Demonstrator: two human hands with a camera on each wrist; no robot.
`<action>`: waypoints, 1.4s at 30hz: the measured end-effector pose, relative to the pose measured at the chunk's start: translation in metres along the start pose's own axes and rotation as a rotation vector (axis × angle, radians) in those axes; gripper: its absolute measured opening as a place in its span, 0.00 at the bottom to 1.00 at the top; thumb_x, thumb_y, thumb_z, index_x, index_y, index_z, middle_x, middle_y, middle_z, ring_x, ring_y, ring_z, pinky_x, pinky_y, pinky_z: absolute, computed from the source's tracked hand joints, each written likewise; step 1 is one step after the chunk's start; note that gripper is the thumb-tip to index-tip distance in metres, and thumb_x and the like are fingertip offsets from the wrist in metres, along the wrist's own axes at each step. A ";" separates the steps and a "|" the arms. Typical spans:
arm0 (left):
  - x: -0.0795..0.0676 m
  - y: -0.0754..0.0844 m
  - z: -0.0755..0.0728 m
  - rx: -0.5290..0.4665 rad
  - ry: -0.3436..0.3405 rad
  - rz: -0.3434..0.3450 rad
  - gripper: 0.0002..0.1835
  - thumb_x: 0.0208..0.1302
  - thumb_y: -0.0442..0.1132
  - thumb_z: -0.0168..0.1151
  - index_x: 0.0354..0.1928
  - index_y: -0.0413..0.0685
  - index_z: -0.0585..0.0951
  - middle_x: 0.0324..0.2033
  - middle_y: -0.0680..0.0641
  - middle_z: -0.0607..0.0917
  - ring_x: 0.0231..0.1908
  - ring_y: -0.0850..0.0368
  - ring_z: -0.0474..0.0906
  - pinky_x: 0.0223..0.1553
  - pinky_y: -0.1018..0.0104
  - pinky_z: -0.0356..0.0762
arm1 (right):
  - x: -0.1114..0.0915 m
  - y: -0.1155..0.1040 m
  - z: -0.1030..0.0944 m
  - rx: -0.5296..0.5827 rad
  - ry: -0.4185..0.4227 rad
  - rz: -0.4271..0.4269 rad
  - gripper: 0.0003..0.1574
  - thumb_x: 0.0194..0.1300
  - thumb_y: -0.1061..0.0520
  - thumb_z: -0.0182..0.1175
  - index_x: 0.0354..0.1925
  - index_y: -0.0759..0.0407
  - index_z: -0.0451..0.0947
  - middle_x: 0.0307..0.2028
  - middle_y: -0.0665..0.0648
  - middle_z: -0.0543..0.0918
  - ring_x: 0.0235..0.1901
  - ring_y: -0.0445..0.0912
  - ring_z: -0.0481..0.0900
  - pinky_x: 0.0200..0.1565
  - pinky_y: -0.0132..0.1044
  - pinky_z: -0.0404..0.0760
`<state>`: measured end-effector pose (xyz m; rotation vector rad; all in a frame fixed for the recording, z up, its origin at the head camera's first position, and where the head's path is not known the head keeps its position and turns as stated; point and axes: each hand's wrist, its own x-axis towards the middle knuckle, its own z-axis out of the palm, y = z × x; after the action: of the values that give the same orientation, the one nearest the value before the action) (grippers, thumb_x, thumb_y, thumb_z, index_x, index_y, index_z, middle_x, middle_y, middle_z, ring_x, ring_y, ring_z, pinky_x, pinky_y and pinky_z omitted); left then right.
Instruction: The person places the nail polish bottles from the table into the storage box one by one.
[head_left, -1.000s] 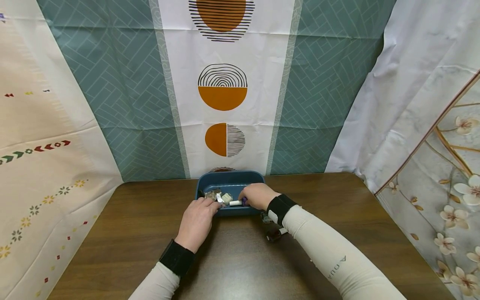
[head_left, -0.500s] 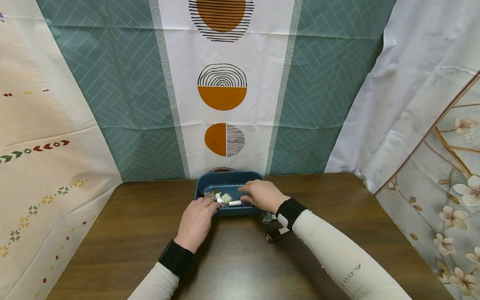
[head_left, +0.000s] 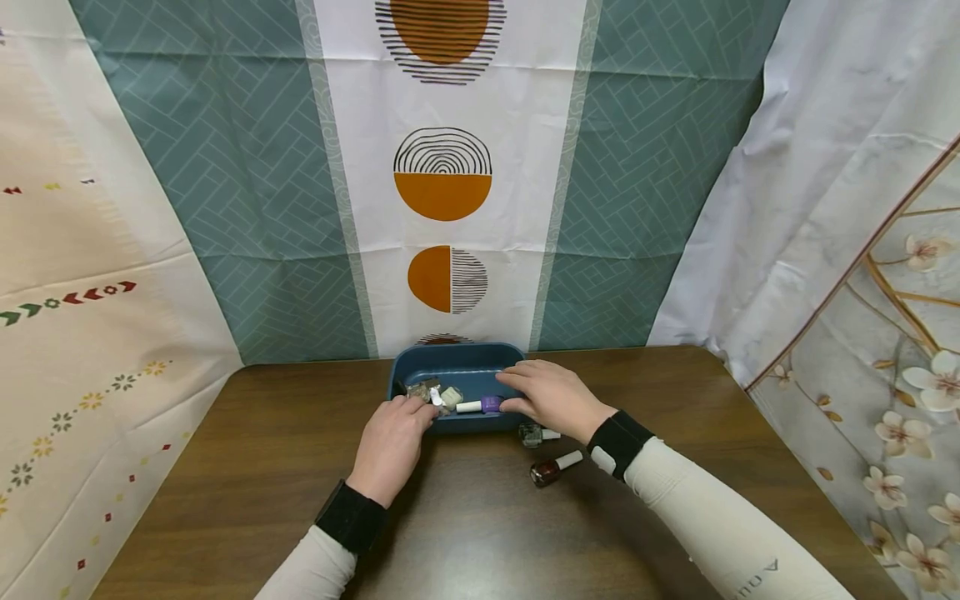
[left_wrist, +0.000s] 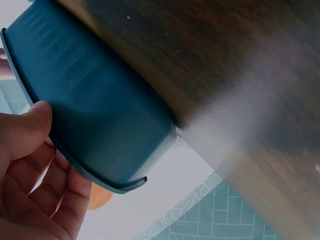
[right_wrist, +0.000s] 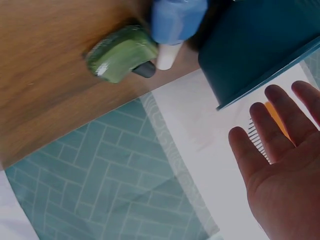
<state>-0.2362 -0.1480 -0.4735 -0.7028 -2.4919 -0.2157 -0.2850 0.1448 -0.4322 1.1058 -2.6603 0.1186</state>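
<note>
A blue plastic bin (head_left: 455,423) stands at the far edge of the table. My left hand (head_left: 393,442) pinches its near rim, thumb against the outer wall in the left wrist view. Inside are a purple nail polish bottle (head_left: 491,404) with a white cap, lying on its side, and several small clear and pale bottles (head_left: 452,397) by the left fingers. My right hand (head_left: 552,396) is spread and holds nothing, its fingertips over the bin's right side, close to the purple bottle. In the right wrist view its fingers (right_wrist: 272,117) are extended beside the bin.
On the table right of the bin lie a clear greenish bottle (head_left: 531,434) and a dark red nail polish bottle (head_left: 545,472), both white-capped. A green bottle (right_wrist: 122,52) and a blue bottle (right_wrist: 179,20) show in the right wrist view. Patterned cloth (head_left: 442,292) hangs behind the table.
My right hand has released the purple nail polish bottle in the bin and drawn back to the right, its fingers spreading. The left hand stays on the rim.
</note>
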 end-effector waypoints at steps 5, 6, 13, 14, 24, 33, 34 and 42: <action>0.000 0.000 0.000 0.000 0.004 -0.003 0.11 0.60 0.30 0.68 0.45 0.48 0.87 0.38 0.51 0.84 0.40 0.53 0.77 0.44 0.61 0.74 | -0.017 0.003 -0.003 -0.002 0.004 0.025 0.37 0.73 0.33 0.49 0.69 0.50 0.73 0.63 0.51 0.77 0.65 0.47 0.71 0.66 0.41 0.64; 0.000 0.000 0.000 0.000 0.003 -0.003 0.12 0.60 0.30 0.68 0.45 0.47 0.87 0.38 0.51 0.84 0.40 0.53 0.77 0.44 0.61 0.74 | -0.020 0.003 -0.003 0.000 0.005 0.031 0.37 0.73 0.33 0.49 0.69 0.50 0.72 0.63 0.51 0.77 0.65 0.47 0.71 0.66 0.42 0.64; 0.000 0.000 0.000 -0.002 0.000 -0.004 0.11 0.61 0.30 0.67 0.45 0.48 0.87 0.38 0.51 0.84 0.40 0.54 0.77 0.44 0.62 0.74 | -0.039 0.005 -0.008 0.012 0.029 0.055 0.37 0.72 0.34 0.52 0.69 0.51 0.72 0.63 0.53 0.77 0.64 0.48 0.72 0.65 0.44 0.66; 0.000 0.000 0.000 -0.001 0.000 -0.004 0.11 0.61 0.30 0.67 0.45 0.48 0.88 0.38 0.51 0.84 0.40 0.54 0.77 0.44 0.62 0.74 | -0.041 0.005 -0.009 0.014 0.029 0.059 0.37 0.71 0.34 0.53 0.69 0.51 0.72 0.63 0.54 0.77 0.64 0.49 0.72 0.65 0.44 0.66; 0.000 0.000 0.001 0.007 -0.010 -0.008 0.11 0.62 0.32 0.67 0.46 0.48 0.88 0.38 0.52 0.84 0.40 0.54 0.77 0.44 0.62 0.74 | -0.060 0.009 -0.007 0.020 0.069 0.048 0.37 0.68 0.37 0.59 0.67 0.54 0.74 0.62 0.55 0.78 0.63 0.50 0.74 0.64 0.46 0.67; 0.001 0.000 0.000 0.015 -0.024 -0.020 0.11 0.62 0.32 0.68 0.46 0.49 0.88 0.38 0.52 0.84 0.40 0.55 0.77 0.45 0.62 0.73 | -0.073 0.010 -0.009 0.038 0.052 0.061 0.36 0.66 0.38 0.62 0.67 0.52 0.76 0.62 0.54 0.78 0.62 0.49 0.74 0.62 0.46 0.70; 0.001 0.000 0.000 0.016 -0.024 -0.020 0.12 0.62 0.32 0.68 0.46 0.49 0.88 0.38 0.52 0.84 0.40 0.55 0.77 0.45 0.63 0.73 | -0.074 0.010 -0.009 0.038 0.045 0.068 0.36 0.66 0.37 0.62 0.67 0.51 0.75 0.62 0.53 0.78 0.62 0.49 0.74 0.62 0.45 0.70; 0.001 -0.001 0.001 0.010 -0.015 -0.013 0.11 0.62 0.32 0.68 0.46 0.48 0.88 0.38 0.52 0.84 0.40 0.54 0.77 0.44 0.62 0.73 | -0.084 0.010 -0.005 0.037 0.041 0.072 0.36 0.63 0.38 0.65 0.64 0.51 0.78 0.60 0.50 0.79 0.60 0.47 0.76 0.60 0.45 0.72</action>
<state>-0.2373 -0.1479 -0.4741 -0.6861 -2.5108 -0.2032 -0.2338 0.2100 -0.4496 1.0076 -2.6724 0.2030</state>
